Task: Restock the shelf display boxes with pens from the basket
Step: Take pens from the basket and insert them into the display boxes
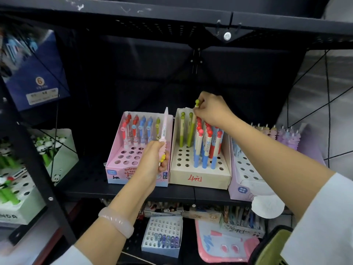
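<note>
My left hand (152, 161) grips a pink pen (164, 129) that points up in front of the pink display box (116, 173). That box holds red, blue and green pens in its back rows, with open holes in front. My right hand (212, 109) pinches a green-topped pen (197, 103) over the back of the beige display box (198, 178), which holds green pens at the left and red-and-blue pens at the right. The basket (269, 247) shows only as a green edge at the bottom right.
A lilac box (240, 186) with pastel pens stands right of the beige one on the black shelf (86, 188). Panda pen boxes (63, 153) fill the left unit. A black shelf board (172, 18) runs overhead. Below are more pen boxes (162, 234).
</note>
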Demonstrator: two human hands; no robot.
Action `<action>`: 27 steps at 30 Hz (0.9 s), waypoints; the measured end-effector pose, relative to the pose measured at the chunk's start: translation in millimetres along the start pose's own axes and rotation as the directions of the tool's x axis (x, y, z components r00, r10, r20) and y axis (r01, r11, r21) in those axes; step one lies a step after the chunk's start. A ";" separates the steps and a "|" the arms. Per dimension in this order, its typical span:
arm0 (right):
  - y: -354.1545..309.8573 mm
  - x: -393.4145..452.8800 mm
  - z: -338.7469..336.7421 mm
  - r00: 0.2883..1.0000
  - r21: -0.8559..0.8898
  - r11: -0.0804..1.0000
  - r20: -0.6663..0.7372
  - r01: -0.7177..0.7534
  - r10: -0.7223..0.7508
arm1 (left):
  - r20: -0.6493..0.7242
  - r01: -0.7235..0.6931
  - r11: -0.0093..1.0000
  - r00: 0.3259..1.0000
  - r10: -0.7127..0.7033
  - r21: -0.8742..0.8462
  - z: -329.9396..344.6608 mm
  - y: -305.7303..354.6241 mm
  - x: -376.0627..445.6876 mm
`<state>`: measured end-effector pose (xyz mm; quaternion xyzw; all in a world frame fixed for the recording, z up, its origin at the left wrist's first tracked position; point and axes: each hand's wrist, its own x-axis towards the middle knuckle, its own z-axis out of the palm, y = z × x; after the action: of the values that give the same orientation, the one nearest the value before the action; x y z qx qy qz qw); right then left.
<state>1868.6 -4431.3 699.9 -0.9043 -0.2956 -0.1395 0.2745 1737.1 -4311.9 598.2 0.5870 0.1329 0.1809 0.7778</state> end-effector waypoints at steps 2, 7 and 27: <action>-0.7 1.5 -1.7 0.998 -0.014 1.000 0.056 -0.023 0.024 | -0.007 -0.015 1.000 1.000 0.015 0.011 0.8 -1.5 0.4; -5.8 2.7 -2.8 0.953 -0.200 0.977 0.276 -0.071 0.125 | -0.020 -0.074 0.990 0.997 0.077 0.124 0.4 -4.9 1.2; -9.4 2.9 5.3 0.985 -0.205 0.977 0.144 -0.063 0.094 | -0.002 -0.190 0.977 0.981 0.192 0.094 -5.7 -0.7 -2.8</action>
<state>1865.6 -4420.6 700.7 -0.9463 -0.2643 -0.0880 0.1640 1732.3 -4308.4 595.9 0.6319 0.0886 0.2517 0.7277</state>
